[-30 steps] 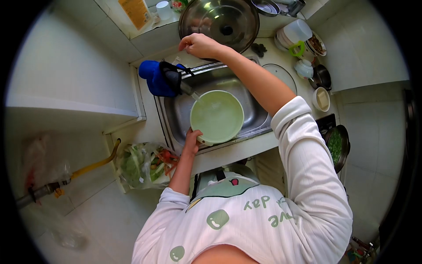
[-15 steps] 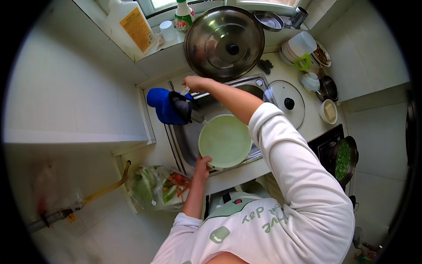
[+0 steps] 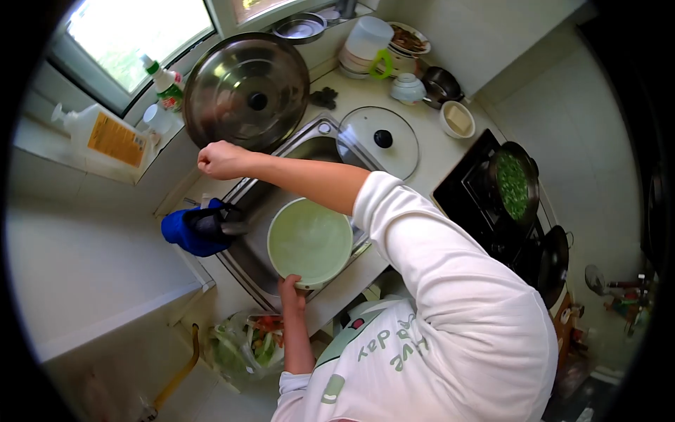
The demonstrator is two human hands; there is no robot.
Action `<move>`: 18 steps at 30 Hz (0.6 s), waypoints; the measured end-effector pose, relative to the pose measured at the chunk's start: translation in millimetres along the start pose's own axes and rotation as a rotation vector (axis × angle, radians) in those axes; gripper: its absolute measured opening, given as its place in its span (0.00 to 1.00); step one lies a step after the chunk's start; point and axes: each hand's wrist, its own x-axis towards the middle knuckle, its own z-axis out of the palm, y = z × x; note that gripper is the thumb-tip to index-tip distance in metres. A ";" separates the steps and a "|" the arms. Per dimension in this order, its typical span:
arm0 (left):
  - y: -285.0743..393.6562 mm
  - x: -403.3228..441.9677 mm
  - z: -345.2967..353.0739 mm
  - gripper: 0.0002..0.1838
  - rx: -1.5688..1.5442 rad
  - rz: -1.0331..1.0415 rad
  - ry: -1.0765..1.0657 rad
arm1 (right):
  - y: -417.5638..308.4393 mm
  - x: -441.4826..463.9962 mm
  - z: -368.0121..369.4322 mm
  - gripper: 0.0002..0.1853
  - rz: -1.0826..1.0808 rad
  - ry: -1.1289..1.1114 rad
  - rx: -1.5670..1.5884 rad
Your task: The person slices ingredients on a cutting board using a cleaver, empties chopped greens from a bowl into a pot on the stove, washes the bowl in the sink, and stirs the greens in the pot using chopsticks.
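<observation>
My left hand (image 3: 290, 287) is closed on the near rim of a pale green round basin (image 3: 309, 239), held over the steel sink (image 3: 260, 204). Whether water lies in the basin is hard to make out. A tap spout (image 3: 234, 228) sticks out from a blue cloth wrap (image 3: 190, 231) left of the basin. My right hand (image 3: 223, 160) is curled into a loose fist in front of the large metal lid (image 3: 239, 84), apart from the tap. Nothing shows in it, though the palm side is hidden.
A glass lid (image 3: 401, 141) leans over the sink's right edge. Chopped greens fill a pan (image 3: 513, 184) on the black stove (image 3: 460, 193). A bag of vegetables (image 3: 242, 344) sits low at left. Bottles (image 3: 116, 137) stand on the sill. A white bowl (image 3: 450, 119) holds a pale block.
My right hand has come off the tap and lifted away, its fingers curled. My left hand keeps its hold on the basin. The whole view has turned toward the stove.
</observation>
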 end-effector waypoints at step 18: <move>-85.8 6.7 187.3 0.21 0.292 -0.144 -0.376 | 3.8 -536.7 -253.9 0.22 0.254 1.175 0.221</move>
